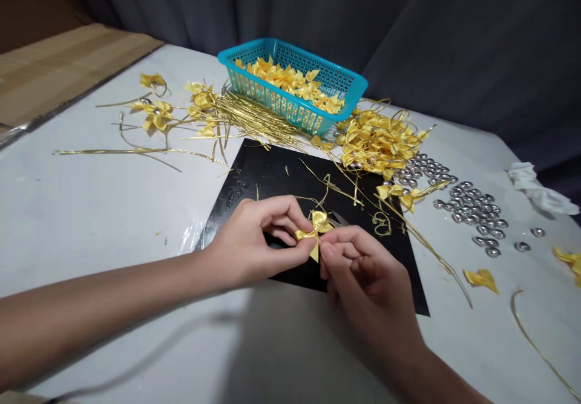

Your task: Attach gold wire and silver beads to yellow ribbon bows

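Above the front part of a black mat [290,174], a small yellow ribbon flower [319,221] is pinched between the thumb and index finger of my left hand [267,241]. On the flower's right side, the thumb and fingertips of my right hand [358,265] are pressed together close to it. Whatever they grip is too small to make out. Fine gold wire shows around the flower, and the grey blades of scissors [338,218] lie just behind it, partly hidden by my hands.
A blue basket [354,89] of yellow ribbon pieces stands at the back, with gold wires [254,117] before it. Yellow flowers [381,138] are heaped to its right, near silvery beads [476,207]. More flowers [157,114] lie left. A white cloth [540,189] lies far right.
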A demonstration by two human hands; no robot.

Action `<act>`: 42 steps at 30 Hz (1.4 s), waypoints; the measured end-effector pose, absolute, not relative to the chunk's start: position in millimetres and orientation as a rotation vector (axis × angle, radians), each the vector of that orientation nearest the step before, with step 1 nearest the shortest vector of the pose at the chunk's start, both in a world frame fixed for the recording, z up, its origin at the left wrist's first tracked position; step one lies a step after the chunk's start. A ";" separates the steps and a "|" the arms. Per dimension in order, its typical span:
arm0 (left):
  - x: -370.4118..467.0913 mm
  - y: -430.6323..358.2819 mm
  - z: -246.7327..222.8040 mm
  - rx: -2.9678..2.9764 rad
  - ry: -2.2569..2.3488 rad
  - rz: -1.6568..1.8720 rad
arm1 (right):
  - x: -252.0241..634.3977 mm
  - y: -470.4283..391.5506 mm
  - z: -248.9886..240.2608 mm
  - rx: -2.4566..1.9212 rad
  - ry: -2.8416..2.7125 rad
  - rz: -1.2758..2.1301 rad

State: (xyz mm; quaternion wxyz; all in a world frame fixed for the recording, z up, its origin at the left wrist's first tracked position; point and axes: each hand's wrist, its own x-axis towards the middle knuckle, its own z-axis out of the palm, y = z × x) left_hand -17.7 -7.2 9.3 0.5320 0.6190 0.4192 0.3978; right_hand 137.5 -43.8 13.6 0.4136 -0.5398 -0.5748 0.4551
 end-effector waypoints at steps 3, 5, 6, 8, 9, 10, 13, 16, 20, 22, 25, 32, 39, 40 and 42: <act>-17.4 -8.2 10.5 1.467 1.023 0.970 | 138.1 -43.1 15.1 -1.366 -1.470 1.131; -17.5 -8.5 11.9 1.460 1.029 0.966 | 138.5 -42.3 15.7 -1.374 -1.480 1.129; -17.6 -8.6 12.5 1.457 1.033 0.963 | 138.6 -42.0 16.1 -1.375 -1.483 1.132; -17.9 -8.9 13.6 1.447 1.037 0.958 | 139.1 -42.1 17.4 -1.382 -1.492 1.143; -17.9 -9.2 14.0 1.442 1.039 0.956 | 139.4 -42.4 18.3 -1.388 -1.501 1.149; -18.0 -9.5 14.1 1.438 1.037 0.952 | 139.7 -42.9 19.2 -1.393 -1.512 1.151; -18.0 -10.0 13.6 1.433 1.016 0.964 | 140.7 -45.1 20.9 -1.419 -1.533 1.131; -18.0 -9.6 12.3 1.440 0.996 0.971 | 140.6 -46.5 20.3 -1.416 -1.543 1.108; -17.6 -9.1 11.7 1.459 0.991 0.969 | 139.3 -46.1 17.7 -1.407 -1.571 1.082; -17.2 -9.3 12.1 1.465 0.997 0.963 | 139.0 -45.4 16.8 -1.429 -1.568 1.073; -16.6 -9.7 13.2 1.467 1.011 0.944 | 139.1 -44.5 16.0 -1.433 -1.556 1.083; -17.5 -10.2 9.9 1.513 1.029 0.934 | 132.9 -46.5 19.0 -1.430 -1.445 1.107; -17.2 -10.6 7.9 1.564 1.050 0.962 | 131.4 -45.5 15.2 -1.362 -1.417 1.121; -16.9 -10.6 8.3 1.567 1.049 0.957 | 132.0 -45.1 14.4 -1.345 -1.429 1.113; -16.2 -10.7 9.2 1.578 1.048 0.948 | 132.8 -44.8 13.7 -1.330 -1.447 1.095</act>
